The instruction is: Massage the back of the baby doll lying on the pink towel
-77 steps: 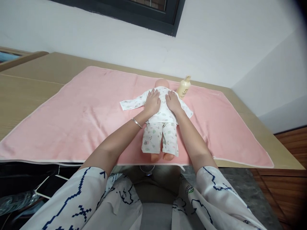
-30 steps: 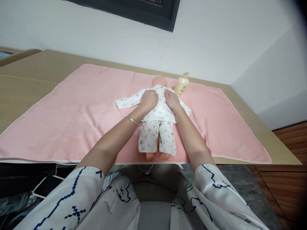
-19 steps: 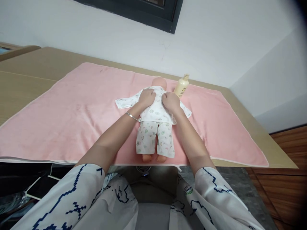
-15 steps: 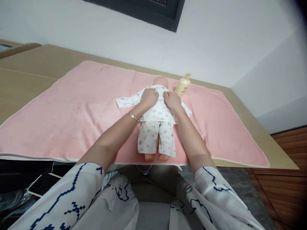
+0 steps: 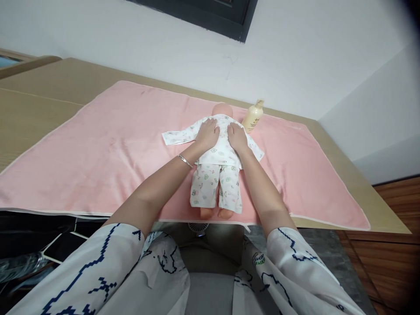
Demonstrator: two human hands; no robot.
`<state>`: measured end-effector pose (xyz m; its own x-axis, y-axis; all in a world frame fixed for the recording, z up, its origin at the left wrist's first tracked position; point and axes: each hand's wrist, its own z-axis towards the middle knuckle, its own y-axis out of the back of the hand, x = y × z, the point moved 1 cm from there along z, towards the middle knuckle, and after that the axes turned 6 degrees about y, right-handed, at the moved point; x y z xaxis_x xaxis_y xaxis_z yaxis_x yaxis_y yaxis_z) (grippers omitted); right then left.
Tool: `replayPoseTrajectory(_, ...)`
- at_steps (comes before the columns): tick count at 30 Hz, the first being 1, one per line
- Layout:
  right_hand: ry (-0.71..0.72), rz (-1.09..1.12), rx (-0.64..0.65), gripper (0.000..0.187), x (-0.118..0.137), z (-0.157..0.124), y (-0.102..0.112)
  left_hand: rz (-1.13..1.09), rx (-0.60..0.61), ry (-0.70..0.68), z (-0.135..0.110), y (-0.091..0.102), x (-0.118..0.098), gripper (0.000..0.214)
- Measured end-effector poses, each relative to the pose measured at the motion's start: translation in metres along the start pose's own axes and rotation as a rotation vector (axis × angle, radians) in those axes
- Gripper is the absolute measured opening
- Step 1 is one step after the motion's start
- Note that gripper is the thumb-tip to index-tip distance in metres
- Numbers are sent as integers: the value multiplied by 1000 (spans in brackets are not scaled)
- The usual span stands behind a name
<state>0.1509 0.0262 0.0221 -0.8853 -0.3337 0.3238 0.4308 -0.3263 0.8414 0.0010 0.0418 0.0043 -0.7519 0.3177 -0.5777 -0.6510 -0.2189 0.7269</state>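
Observation:
A baby doll (image 5: pixel 219 151) in a white printed top and matching trousers lies stretched out, its head away from me and its feet at the near edge. Its bald head shows no facial features from here. My left hand (image 5: pixel 208 133) rests flat on the left side of the doll's upper body, fingers extended. On the right side, my right hand (image 5: pixel 236 136) also lies flat with its fingers stretched out. A narrow strip of the top shows between the two hands. Beneath the doll is a pink cloth (image 5: pixel 98 153).
A cream pump bottle (image 5: pixel 253 116) stands on the cloth beyond my right hand. The cloth covers much of a wooden table (image 5: pixel 331 135), which meets a white wall (image 5: pixel 197 52) at the back. A small fan (image 5: pixel 198 227) sits below the table's front edge.
My fingers have uncurled from a bent position and now lie flat on the doll's top. The doll and the bottle keep their places on the cloth; the whole view has shifted slightly.

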Motion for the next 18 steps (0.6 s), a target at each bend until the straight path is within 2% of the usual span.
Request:
replayPoseTrajectory(11,-31,42,59,61,-14,3,-10,-21,-29,-3,-1,-4,3,49)
replayPoseTrajectory(18,-60,36,84,60,-9,2,-5,25,-4,6,-1,-1,1,50)
